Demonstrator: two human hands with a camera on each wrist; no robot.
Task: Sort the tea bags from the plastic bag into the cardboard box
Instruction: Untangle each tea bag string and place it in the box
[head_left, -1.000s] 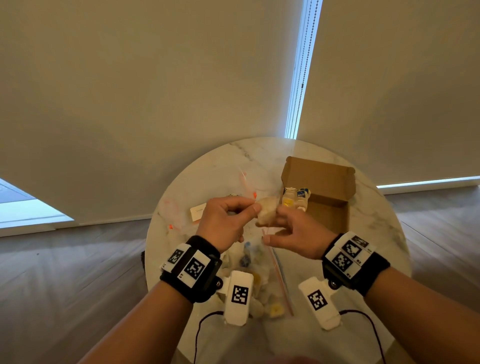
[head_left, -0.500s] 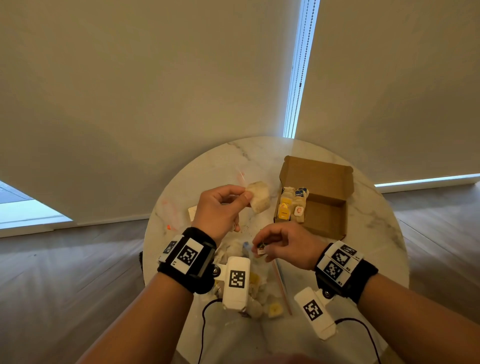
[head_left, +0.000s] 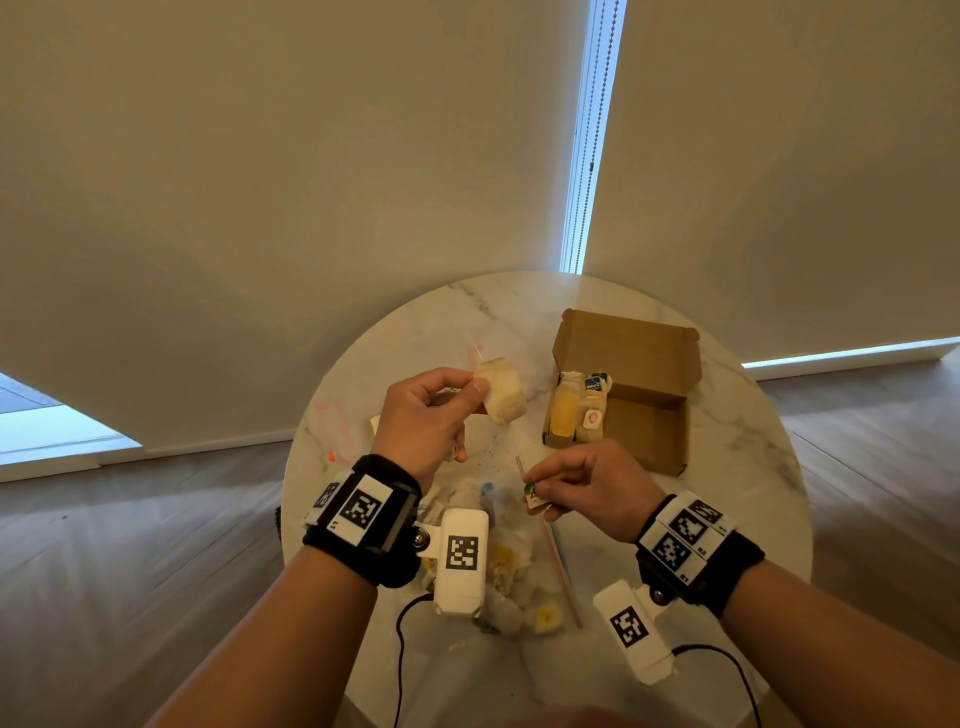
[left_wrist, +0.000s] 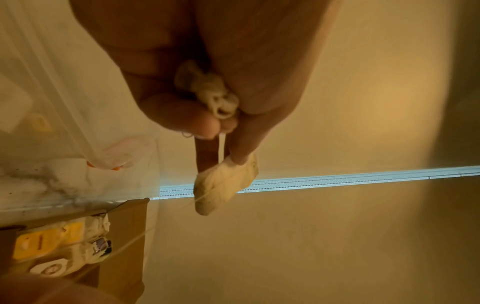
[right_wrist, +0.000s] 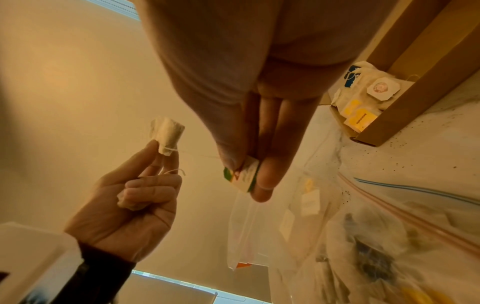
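While left hand (head_left: 423, 415) pinches one tea bag (head_left: 500, 388), right hand (head_left: 587, 486) pinches its tag (head_left: 533, 496); cardboard box (head_left: 649, 364) holds several

**Round marble table and its load**

The round marble table (head_left: 727, 467) fills the lower centre. On it, right of centre, sits the open cardboard box (head_left: 644, 431); the clear plastic bag (head_left: 514, 566) lies at lower centre, a small white card (head_left: 375, 423) at left.
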